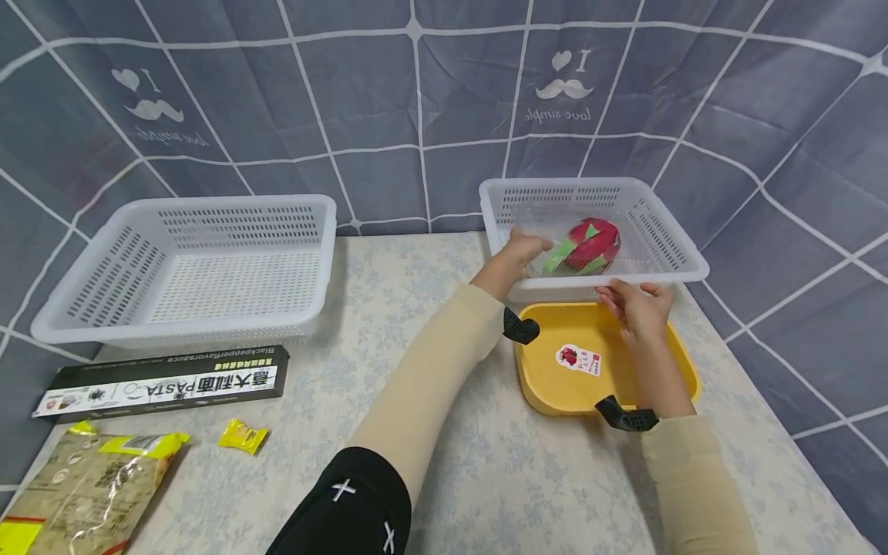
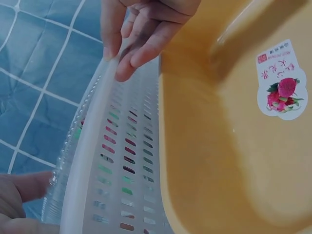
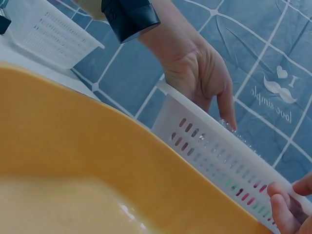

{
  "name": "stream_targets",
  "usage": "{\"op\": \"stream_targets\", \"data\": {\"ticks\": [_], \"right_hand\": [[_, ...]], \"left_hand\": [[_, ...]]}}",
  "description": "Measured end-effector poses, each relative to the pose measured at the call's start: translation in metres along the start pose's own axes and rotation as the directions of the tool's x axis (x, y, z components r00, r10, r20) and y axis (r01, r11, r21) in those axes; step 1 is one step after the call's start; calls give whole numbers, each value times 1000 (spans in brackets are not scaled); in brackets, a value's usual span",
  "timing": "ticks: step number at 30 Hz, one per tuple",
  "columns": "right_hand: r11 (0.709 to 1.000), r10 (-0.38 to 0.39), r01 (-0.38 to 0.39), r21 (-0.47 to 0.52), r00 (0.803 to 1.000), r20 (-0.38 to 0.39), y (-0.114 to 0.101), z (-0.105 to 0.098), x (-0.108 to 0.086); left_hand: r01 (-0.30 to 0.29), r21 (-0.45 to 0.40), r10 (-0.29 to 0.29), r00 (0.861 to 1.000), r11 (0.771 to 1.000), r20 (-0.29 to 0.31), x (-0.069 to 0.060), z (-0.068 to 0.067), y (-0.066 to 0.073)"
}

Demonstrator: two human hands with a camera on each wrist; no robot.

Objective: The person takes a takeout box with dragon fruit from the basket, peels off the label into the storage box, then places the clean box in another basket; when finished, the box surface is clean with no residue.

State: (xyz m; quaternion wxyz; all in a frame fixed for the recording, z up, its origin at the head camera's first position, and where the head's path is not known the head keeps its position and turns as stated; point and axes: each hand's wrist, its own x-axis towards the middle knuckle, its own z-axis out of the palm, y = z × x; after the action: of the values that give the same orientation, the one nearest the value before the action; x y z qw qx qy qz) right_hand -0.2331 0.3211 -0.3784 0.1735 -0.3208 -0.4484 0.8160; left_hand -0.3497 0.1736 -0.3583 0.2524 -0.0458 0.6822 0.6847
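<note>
A white slotted basket [image 1: 662,231] at the back right contains a clear plastic box [image 2: 54,200] with a red and green dragon fruit [image 1: 595,245] in it. My left hand [image 1: 519,253] reaches over the basket's front left corner and grips the left end of the box; its far fingers are partly hidden. At the front rim my right hand [image 1: 634,307] pinches the basket, fingers on the outside wall. Under my right forearm stands a yellow tray [image 1: 541,378] with a dragon-fruit sticker [image 2: 282,85], close against the basket's front.
A larger white basket [image 1: 229,289] stands at the back left. In front of it lie a black pasta box [image 1: 166,383], a small yellow wrapped sweet [image 1: 243,436] and a brown and yellow food bag [image 1: 97,493]. A blue-grey checked curtain [image 1: 375,100] closes off the back.
</note>
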Motion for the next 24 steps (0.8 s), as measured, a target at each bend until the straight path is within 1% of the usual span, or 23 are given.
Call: {"op": "stream_targets", "data": {"ticks": [1, 3, 4, 5, 7, 8, 9, 10, 11, 12, 14, 15, 16, 18, 19, 21, 24], "right_hand": [[1000, -1, 1, -3, 1000, -1, 0, 0, 0], [1000, -5, 5, 0, 1000, 1, 1, 0, 0], [1000, -4, 4, 0, 1000, 2, 1, 0, 1], [1000, -4, 4, 1, 1000, 4, 1, 0, 1], [1000, -2, 2, 3, 1000, 3, 1, 0, 1], [1000, -1, 1, 5, 1000, 1, 1, 0, 1], [1000, 2, -2, 5, 1000, -3, 1, 0, 1], [1000, 0, 0, 3, 1000, -5, 1, 0, 1], [1000, -1, 1, 5, 1000, -6, 1, 1, 1], [1000, 0, 0, 6, 1000, -7, 2, 1, 1], [1000, -3, 3, 6, 1000, -5, 2, 1, 1], [1000, -4, 4, 6, 1000, -3, 2, 1, 2], [1000, -4, 4, 7, 1000, -1, 2, 1, 2], [1000, -4, 4, 6, 1000, 0, 3, 1, 2], [1000, -5, 5, 5, 1000, 1, 3, 0, 2], [1000, -4, 4, -3, 1000, -3, 2, 0, 2], [1000, 0, 0, -12, 1000, 0, 1, 0, 2]], "left_hand": [[11, 24, -10, 1000, 1000, -3, 2, 1, 0], [33, 73, -33, 999, 997, -9, 11, 3, -2], [50, 107, -47, 999, 993, -27, 15, 6, -2], [55, 139, -51, 998, 989, -27, 28, 7, -6], [60, 147, -55, 998, 987, -41, 51, 10, -17], [57, 160, -51, 998, 985, -40, 65, 11, -23], [54, 179, -49, 998, 982, -33, 75, 11, -27], [59, 188, -54, 998, 980, -34, 79, 12, -29], [47, 181, -44, 999, 982, -21, 83, 10, -32], [48, 168, -44, 999, 985, -25, 75, 10, -29], [48, 158, -44, 999, 986, -27, 57, 9, -21], [51, 142, -46, 998, 989, -36, 41, 8, -15], [48, 121, -43, 998, 992, -42, 29, 7, -10], [30, 98, -27, 999, 995, -31, 13, 6, -5], [24, 101, -22, 999, 995, -29, 7, 5, -3], [0, 128, 3, 1000, 992, -24, 0, 3, -2], [-47, 180, 54, 998, 983, -35, -3, 2, -1]]}}
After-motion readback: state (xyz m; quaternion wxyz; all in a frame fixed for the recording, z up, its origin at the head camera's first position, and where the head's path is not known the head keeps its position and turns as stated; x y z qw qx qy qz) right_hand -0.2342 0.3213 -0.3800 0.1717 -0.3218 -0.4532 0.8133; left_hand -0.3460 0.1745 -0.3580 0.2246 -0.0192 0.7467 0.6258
